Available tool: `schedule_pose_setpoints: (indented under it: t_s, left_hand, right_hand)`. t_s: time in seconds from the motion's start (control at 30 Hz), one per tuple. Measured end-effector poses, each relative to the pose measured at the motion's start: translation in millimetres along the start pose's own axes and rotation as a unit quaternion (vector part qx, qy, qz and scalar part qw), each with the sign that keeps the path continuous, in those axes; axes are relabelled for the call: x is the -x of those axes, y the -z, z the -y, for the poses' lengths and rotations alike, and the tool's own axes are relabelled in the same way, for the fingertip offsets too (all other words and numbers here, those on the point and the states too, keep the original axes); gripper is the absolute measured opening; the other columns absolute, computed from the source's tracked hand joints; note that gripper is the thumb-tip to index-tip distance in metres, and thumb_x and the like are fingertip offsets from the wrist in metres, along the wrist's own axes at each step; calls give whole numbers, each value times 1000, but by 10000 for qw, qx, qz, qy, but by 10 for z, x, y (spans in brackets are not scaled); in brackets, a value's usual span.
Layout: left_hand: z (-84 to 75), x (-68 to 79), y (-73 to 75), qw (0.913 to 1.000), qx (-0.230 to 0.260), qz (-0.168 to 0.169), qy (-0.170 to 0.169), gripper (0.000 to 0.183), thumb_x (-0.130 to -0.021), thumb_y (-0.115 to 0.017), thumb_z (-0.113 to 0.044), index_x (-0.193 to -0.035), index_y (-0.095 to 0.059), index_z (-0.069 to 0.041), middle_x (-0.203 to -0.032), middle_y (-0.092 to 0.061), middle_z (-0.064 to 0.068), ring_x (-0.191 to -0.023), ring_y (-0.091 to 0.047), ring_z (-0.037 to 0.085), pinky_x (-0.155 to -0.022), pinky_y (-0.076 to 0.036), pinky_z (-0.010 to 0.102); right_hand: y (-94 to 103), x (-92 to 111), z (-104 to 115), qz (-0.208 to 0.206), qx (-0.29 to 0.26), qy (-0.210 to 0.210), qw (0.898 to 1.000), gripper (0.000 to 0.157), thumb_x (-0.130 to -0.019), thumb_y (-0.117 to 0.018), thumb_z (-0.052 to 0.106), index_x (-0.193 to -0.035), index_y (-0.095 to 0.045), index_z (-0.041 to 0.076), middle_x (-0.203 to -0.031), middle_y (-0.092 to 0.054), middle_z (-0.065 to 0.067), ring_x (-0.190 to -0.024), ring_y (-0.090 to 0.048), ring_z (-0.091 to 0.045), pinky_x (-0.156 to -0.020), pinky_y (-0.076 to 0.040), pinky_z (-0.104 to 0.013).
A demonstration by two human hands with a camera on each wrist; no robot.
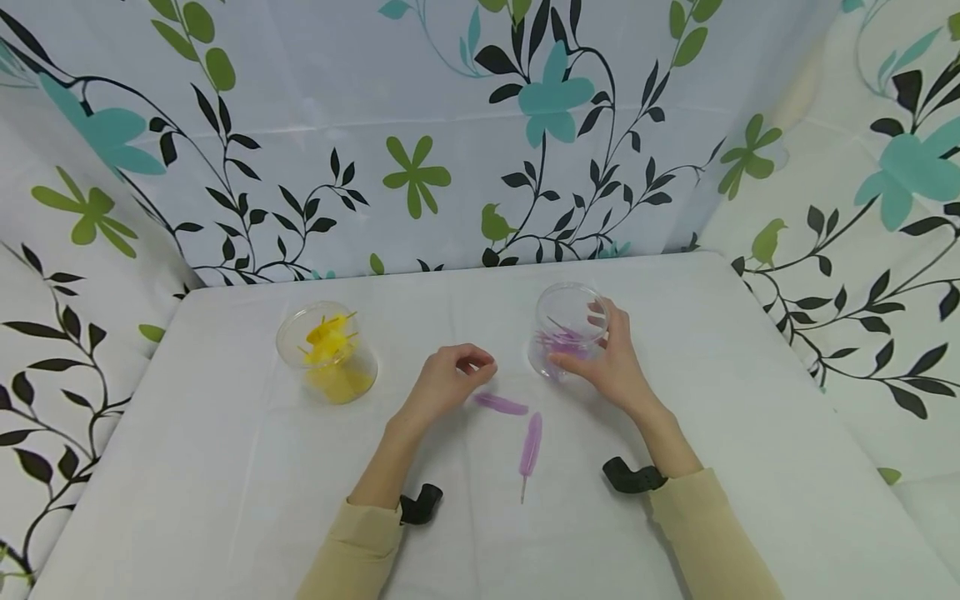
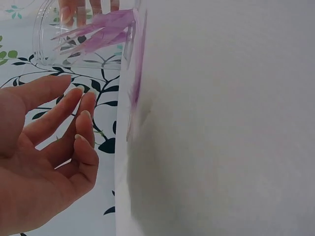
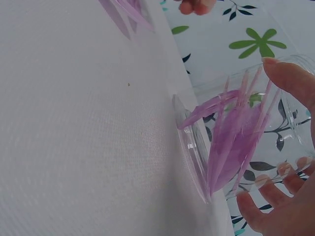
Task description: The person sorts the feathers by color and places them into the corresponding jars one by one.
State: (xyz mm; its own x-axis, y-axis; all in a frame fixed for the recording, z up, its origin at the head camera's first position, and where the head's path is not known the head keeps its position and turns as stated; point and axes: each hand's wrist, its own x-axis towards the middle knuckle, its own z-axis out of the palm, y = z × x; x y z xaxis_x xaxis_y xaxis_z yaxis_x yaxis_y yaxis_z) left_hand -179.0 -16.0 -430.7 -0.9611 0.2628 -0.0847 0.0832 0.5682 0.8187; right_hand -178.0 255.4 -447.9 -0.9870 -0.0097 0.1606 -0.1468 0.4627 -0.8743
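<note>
My right hand (image 1: 611, 358) grips a clear plastic jar (image 3: 295, 123) from its right side, thumb on one side and fingers on the other. Several purple feathers (image 3: 236, 142) lie inside it, quills toward the mouth. Left of the jar, my left hand (image 1: 453, 375) hovers with loosely bent fingers; in the left wrist view nothing shows between its fingertips (image 2: 81, 91). Just below that hand lies a purple feather (image 1: 501, 404) on the table. Closer to me is a second purple feather (image 1: 531, 446), its quill pointing toward me.
At the left stands another clear jar (image 1: 367, 371) holding yellow feathers (image 1: 330, 337), some sticking up at its mouth. A white cloth covers the table (image 1: 225, 483). Patterned curtains (image 1: 322, 108) with leaves and flowers hang behind and along both sides.
</note>
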Motion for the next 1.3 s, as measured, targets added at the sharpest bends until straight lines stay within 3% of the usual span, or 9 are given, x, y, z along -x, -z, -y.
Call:
schedule_pose_setpoints:
  t_s: [0.17,0.47,0.73,1.17,1.3]
  left_hand:
    - [71,71,47,9992,-324,170,150,15,-93,-72,-25,-104,-74,-16,-97,-70,-2,-89,-59,15,-74,-50,29]
    - [193,159,149,9970,-682,311,203,20,-91,-71,-15,-110,-71,-12,-110,-70,2,-105,-60,21,-97,-48,41]
    - [280,128,155,9952,-845,359,332,9,-92,-71,-16,-101,-72,-15,-99,-64,1,-92,-54,17,-86,-46,36]
    - [318,129,147,9922,-1172,379,-195,4,-91,-73,-14,-88,-72,-12,-84,-58,1,-81,-50,15,-76,-42,31]
    - [325,144,150,9920,-1185,394,-182,6,-92,-72,-17,-88,-72,-12,-83,-57,1,-82,-48,17,-76,-40,31]
  right_hand:
    - [2,-4,2,8,-19,18,10000,103,-77,-88,29,-154,-20,13,-150,-30,-12,-142,-35,-31,-113,-34,-59]
    - [19,-13,2,38,-64,20,10000,103,-78,-87,30,-155,-19,16,-151,-30,-12,-143,-33,-30,-113,-33,-59]
    - [27,-11,24,36,-57,12,10000,103,-79,-87,30,-155,-19,16,-151,-30,-11,-143,-33,-30,-114,-33,-59]
    - [16,-15,17,102,-103,-51,9999,106,-78,-87,26,-156,-17,16,-153,-27,-11,-144,-32,-31,-114,-32,-59]
    - [12,-11,3,85,-103,-59,9999,105,-77,-88,27,-155,-18,17,-152,-28,-11,-143,-33,-30,-114,-32,-59]
